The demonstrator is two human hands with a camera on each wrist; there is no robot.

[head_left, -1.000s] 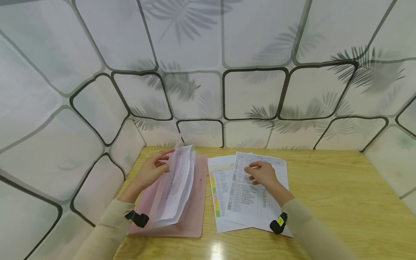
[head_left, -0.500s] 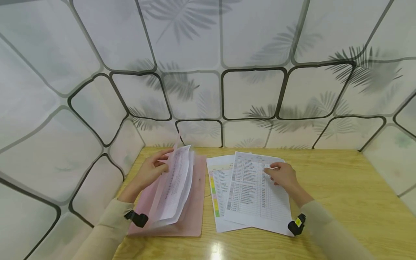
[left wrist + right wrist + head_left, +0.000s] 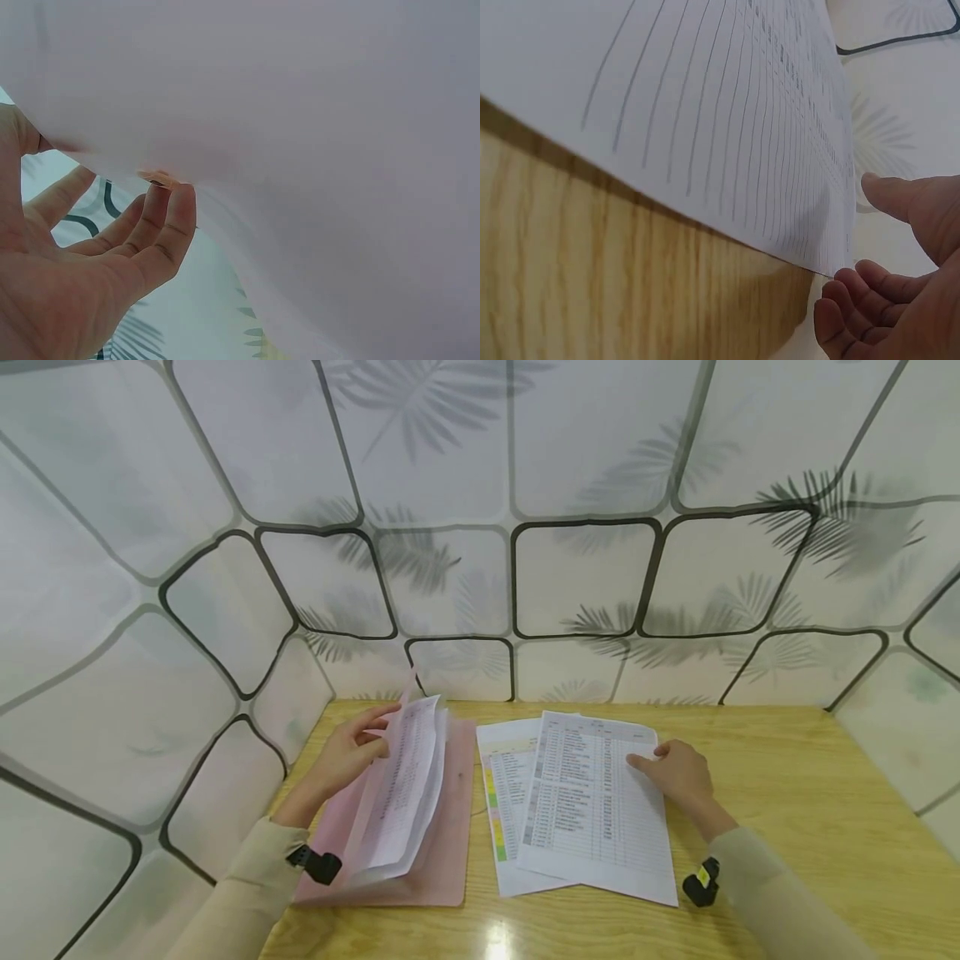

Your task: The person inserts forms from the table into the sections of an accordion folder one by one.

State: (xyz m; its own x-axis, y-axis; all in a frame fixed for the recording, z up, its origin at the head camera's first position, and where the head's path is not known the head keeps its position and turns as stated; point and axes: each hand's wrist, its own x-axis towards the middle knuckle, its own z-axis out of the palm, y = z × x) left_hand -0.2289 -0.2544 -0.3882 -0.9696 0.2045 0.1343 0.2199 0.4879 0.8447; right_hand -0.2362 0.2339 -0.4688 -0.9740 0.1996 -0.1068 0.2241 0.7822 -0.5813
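Note:
On the left lies an open pink folder (image 3: 459, 852). My left hand (image 3: 348, 758) pinches the left edge of a raised, translucent pink leaf (image 3: 300, 112) of it; white printed pages (image 3: 405, 785) stand tilted against that leaf. In the left wrist view the thumb goes partly behind the leaf. My right hand (image 3: 682, 774) is at the right edge of a printed table sheet (image 3: 600, 802). The right wrist view shows the thumb over the sheet's side and the fingertips (image 3: 844, 277) by its edge, with a gap between. Beneath that sheet, partly covered, lies a colour-marked sheet (image 3: 512, 785).
Everything rests on a light wooden table (image 3: 795, 827). A patterned wall covering (image 3: 585, 577) closes off the back and both sides. Black wrist cameras (image 3: 701, 883) sit on both wrists.
My right hand has moved right across the printed sheet, from its middle to its right edge. The left hand and the raised leaf stay put.

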